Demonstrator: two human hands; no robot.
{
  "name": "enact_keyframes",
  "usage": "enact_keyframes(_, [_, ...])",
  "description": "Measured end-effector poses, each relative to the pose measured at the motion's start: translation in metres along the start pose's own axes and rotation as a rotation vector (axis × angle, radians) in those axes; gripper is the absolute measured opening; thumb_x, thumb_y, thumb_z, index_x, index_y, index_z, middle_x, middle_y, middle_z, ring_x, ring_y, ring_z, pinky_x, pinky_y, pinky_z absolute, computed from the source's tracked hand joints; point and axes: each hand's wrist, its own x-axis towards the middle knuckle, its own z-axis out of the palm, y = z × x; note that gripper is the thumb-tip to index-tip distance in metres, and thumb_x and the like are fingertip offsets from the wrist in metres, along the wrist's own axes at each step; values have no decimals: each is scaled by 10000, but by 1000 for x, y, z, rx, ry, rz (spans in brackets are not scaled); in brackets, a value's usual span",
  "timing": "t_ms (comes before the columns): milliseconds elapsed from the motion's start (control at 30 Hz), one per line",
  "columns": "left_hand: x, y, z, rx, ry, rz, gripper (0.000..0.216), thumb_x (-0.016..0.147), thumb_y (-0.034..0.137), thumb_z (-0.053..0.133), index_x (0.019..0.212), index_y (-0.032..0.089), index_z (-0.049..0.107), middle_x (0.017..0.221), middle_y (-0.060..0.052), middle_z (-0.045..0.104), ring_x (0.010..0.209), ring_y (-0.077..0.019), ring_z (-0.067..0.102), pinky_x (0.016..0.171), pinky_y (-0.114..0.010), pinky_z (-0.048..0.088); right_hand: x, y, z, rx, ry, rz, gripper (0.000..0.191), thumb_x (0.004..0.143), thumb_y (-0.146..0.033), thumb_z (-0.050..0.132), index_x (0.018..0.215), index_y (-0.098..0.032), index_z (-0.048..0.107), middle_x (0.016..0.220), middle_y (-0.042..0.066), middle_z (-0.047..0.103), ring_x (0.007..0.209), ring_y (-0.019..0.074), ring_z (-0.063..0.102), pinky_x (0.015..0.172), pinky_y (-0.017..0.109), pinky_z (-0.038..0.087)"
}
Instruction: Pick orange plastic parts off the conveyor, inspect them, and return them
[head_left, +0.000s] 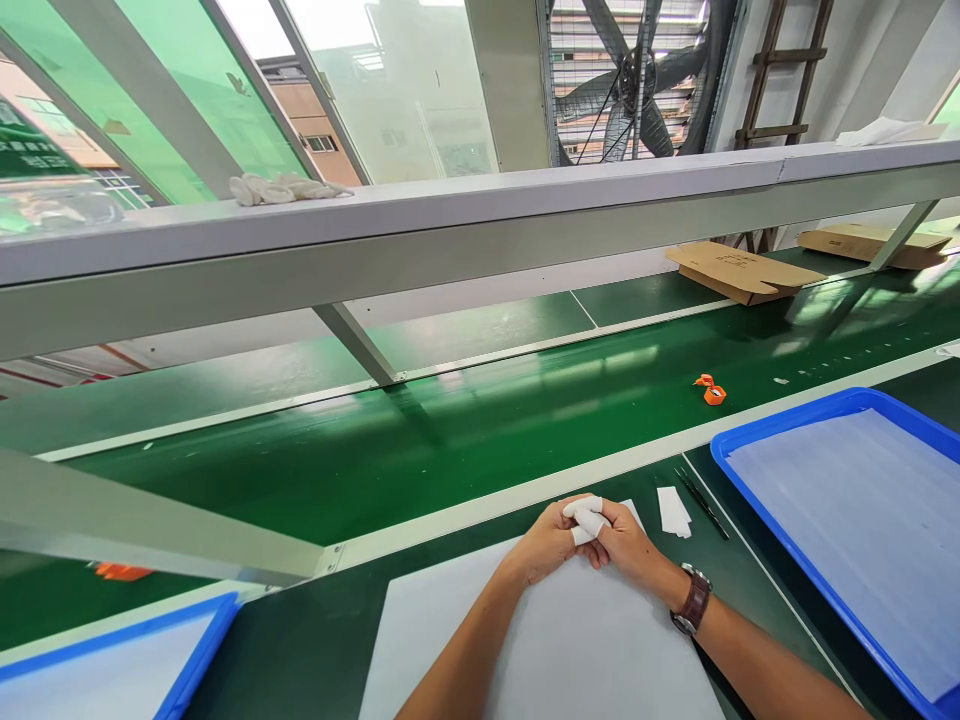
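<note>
My left hand (550,545) and my right hand (624,543) meet over the far edge of a large white sheet (592,640). The fingers of both are curled in against each other, so whatever lies between them, if anything, is hidden. White finger cots (589,520) cover some of the fingertips. A brown-strapped wristwatch (691,600) is on my right wrist. To the right of that hand lie small white paper slips (673,512) and a pair of dark tweezers (701,502) on the dark green worktop.
Blue trays lined in white stand at right (847,500) and lower left (199,655). Beyond the worktop runs a green conveyor belt (480,430) with an orange tape dispenser (712,393). A metal shelf (450,235) crosses above, carrying crumpled gloves (285,190). Flattened cardboard (742,270) lies behind.
</note>
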Motion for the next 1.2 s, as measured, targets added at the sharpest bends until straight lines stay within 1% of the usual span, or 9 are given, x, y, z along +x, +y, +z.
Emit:
enact_keyframes(200, [0,-1,-1,-3,-3,-2,404,814,431,815,1088,148,722,778,-53,717,715,-181,685,678,-294,545,0,-3,0,8,9,6,415,929,-568,615,1027,-182,731,528,-66,534,412,94,460,426,249,351])
enact_keyframes(300, [0,-2,-1,-1,-12,5,375,822,404,806,1078,145,716,800,-59,725,712,-175,681,680,-291,543,1,-2,-1,20,7,15,391,926,-550,626,1011,-183,733,518,-66,539,407,95,460,423,248,342])
enact_keyframes(500, [0,-2,0,12,7,15,268,807,342,810,954,155,688,751,-43,710,703,-180,684,670,-288,538,1,1,-4,28,-25,31,347,944,-516,615,984,-190,727,526,-62,557,415,97,469,440,250,351])
enact_keyframes(600, [1,-4,-1,9,3,9,255,807,319,805,956,154,680,741,-40,707,693,-175,683,677,-289,541,1,3,-5,42,-39,39,332,947,-501,610,985,-190,720,533,-58,575,415,95,477,437,245,334])
enact_keyframes(767, [1,-4,-2,5,-2,12,259,798,283,803,993,150,694,768,-49,721,687,-167,680,670,-284,543,2,4,-5,82,-41,52,237,900,-361,606,1031,-191,706,530,-70,579,408,94,480,432,239,332])
enact_keyframes(900, [1,-4,-3,13,-24,16,278,771,249,829,998,150,704,740,-26,711,670,-157,672,683,-288,546,4,7,-4,94,-28,53,234,820,-245,572,1008,-188,699,510,-85,572,393,88,469,425,229,332])
enact_keyframes(1033, [1,-6,-4,6,-6,27,254,776,253,836,966,155,698,755,-22,715,677,-155,676,674,-282,538,6,7,-2,91,-17,35,258,798,-225,552,1007,-185,698,487,-95,550,381,88,463,407,221,319])
enact_keyframes(1133, [1,-8,-5,-14,3,35,309,750,262,864,991,150,708,763,-20,713,696,-162,683,663,-272,529,7,4,0,46,-7,5,246,801,-228,561,991,-188,711,463,-99,513,383,91,447,401,220,311])
enact_keyframes(1200, [3,-9,-6,-35,21,29,345,714,276,894,977,141,716,758,-19,709,690,-159,678,657,-266,520,8,4,1,8,20,-53,220,796,-230,593,968,-195,726,545,-74,578,407,86,452,409,225,337])
